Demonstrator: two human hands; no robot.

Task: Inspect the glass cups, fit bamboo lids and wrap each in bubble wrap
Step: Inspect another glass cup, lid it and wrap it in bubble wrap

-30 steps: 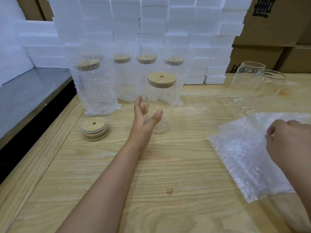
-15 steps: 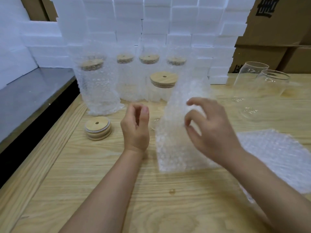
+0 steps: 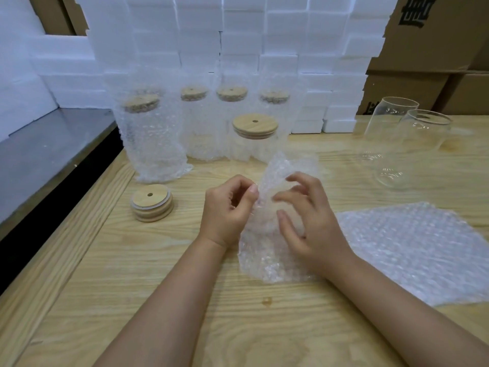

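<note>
Centre of the frame: we hold a bubble wrap sheet (image 3: 270, 260) half raised; our left hand (image 3: 227, 210) pinches its left edge, our right hand (image 3: 304, 221) grips its front with curled fingers.
Just above our hands: the lidded cup (image 3: 255, 147) stands upright and unwrapped under its bamboo lid (image 3: 255, 125).
Handling: we judge the sheet light, limp and best pinched at the edges. The glass is fragile and smooth, so we would take it round the body.
Upper right: two bare cups (image 3: 391, 128).
Right: spare wrap (image 3: 412, 247) lies flat.
Left: spare lids (image 3: 152, 202) are stacked in front of the wrapped cups (image 3: 153, 139).
Surface and room: a wooden table (image 3: 132, 274), with foam blocks (image 3: 238, 35) and cardboard boxes (image 3: 436, 35) behind.
</note>
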